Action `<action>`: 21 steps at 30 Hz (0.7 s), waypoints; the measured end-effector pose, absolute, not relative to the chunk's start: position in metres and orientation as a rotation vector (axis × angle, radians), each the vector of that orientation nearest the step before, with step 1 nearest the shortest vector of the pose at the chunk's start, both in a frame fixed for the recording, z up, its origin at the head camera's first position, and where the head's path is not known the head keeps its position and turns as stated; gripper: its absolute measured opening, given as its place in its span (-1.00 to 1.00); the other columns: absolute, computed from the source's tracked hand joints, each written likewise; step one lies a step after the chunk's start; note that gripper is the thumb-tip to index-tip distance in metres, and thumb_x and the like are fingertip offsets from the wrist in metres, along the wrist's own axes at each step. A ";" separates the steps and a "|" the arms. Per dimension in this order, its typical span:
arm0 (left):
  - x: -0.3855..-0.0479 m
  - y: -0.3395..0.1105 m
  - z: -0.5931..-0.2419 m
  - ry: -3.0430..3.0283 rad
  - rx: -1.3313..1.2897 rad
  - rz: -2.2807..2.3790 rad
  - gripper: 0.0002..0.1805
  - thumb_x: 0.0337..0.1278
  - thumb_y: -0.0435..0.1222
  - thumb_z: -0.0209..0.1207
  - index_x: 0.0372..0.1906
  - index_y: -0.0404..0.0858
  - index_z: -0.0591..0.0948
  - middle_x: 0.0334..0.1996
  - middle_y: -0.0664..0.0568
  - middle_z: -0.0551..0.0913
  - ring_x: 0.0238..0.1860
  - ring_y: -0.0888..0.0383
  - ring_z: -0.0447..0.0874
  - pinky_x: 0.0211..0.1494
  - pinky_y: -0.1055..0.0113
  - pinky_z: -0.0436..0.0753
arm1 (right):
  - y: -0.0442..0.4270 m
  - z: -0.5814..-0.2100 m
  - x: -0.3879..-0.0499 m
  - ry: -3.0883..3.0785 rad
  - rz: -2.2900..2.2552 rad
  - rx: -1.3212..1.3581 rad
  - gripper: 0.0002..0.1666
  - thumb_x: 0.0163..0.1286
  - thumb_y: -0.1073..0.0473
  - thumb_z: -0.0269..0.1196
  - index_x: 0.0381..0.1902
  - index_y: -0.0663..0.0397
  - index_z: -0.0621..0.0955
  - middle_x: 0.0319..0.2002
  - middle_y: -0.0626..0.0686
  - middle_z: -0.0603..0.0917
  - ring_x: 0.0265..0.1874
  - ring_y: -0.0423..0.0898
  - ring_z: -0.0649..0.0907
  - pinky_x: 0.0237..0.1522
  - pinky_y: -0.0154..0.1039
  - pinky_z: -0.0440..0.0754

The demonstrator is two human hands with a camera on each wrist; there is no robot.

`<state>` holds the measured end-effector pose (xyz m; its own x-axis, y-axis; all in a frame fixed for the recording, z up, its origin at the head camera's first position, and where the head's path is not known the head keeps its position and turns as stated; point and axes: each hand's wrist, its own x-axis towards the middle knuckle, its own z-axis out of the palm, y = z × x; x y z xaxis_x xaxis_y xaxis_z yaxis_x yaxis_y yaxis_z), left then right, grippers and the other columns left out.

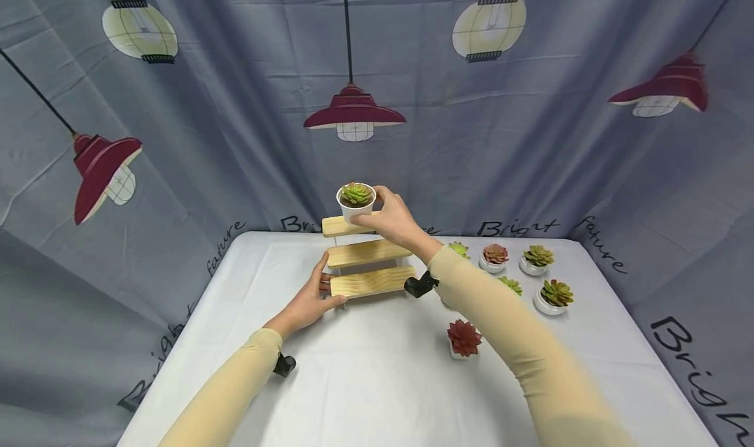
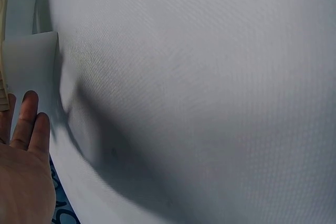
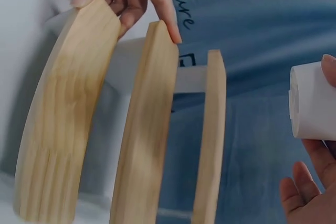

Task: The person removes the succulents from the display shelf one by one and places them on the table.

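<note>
My right hand [image 1: 394,222] grips a white pot [image 1: 349,213] with a green succulent [image 1: 356,194] in it. The pot is above the top plank [image 1: 334,226] of a three-tier wooden stand [image 1: 370,254]. In the right wrist view, a gap separates the pot [image 3: 312,100] from the planks. My left hand [image 1: 306,305] holds the stand's left end. Its thumb is on the lowest plank [image 3: 68,108] and its index finger touches the middle plank [image 3: 144,124]. The left wrist view shows other fingers [image 2: 25,124] beside the stand's white side support [image 2: 31,66].
A red succulent [image 1: 463,339] in a white pot stands at the right front of the white table [image 1: 377,381]. Several more potted succulents, among them a reddish one [image 1: 495,254] and a green one [image 1: 556,293], stand behind it, partly hidden by my right sleeve. A printed curtain [image 1: 412,152] hangs behind.
</note>
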<state>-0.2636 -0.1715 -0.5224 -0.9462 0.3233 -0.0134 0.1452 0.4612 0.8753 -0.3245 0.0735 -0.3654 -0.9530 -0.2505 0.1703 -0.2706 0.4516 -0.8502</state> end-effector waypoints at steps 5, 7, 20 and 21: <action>-0.263 -0.172 -0.523 2.523 0.393 1.485 0.26 0.22 -0.02 0.43 0.65 0.28 -0.33 0.33 -0.15 0.38 0.19 -0.06 0.49 0.28 -0.08 0.48 | 0.103 -0.358 -0.312 -2.663 1.566 0.489 -0.04 0.20 -0.14 0.51 0.45 0.03 0.38 0.19 0.07 0.49 0.12 0.05 0.52 0.06 0.06 0.57; -0.262 -0.172 -0.522 2.521 0.384 1.473 0.26 0.22 -0.01 0.43 0.64 0.30 -0.34 0.34 -0.14 0.37 0.20 -0.05 0.48 0.28 -0.07 0.49 | 0.117 -0.357 -0.307 -2.664 1.550 0.498 -0.05 0.22 -0.13 0.50 0.45 0.03 0.37 0.17 0.06 0.50 0.11 0.07 0.51 0.06 0.07 0.55; -0.261 -0.172 -0.519 2.509 0.380 1.470 0.25 0.24 0.00 0.41 0.63 0.32 -0.36 0.37 -0.15 0.31 0.27 -0.09 0.42 0.29 -0.11 0.46 | 0.199 -0.361 -0.273 -2.675 1.445 0.361 0.03 0.18 -0.22 0.52 0.47 0.00 0.34 0.22 0.07 0.51 0.17 0.10 0.47 0.19 0.12 0.48; -0.261 -0.172 -0.519 2.511 0.382 1.469 0.25 0.24 0.00 0.41 0.64 0.30 -0.35 0.37 -0.15 0.31 0.27 -0.10 0.42 0.29 -0.12 0.46 | 0.205 -0.363 -0.270 -2.677 1.428 0.355 0.04 0.18 -0.23 0.52 0.48 0.01 0.33 0.22 0.08 0.51 0.16 0.10 0.48 0.18 0.13 0.49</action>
<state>-0.2611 -0.1720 -0.5193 -0.9450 0.3238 -0.0471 0.1176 0.4703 0.8746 -0.2698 0.2048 -0.3628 -0.9693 -0.1628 0.1841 -0.2436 0.5368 -0.8078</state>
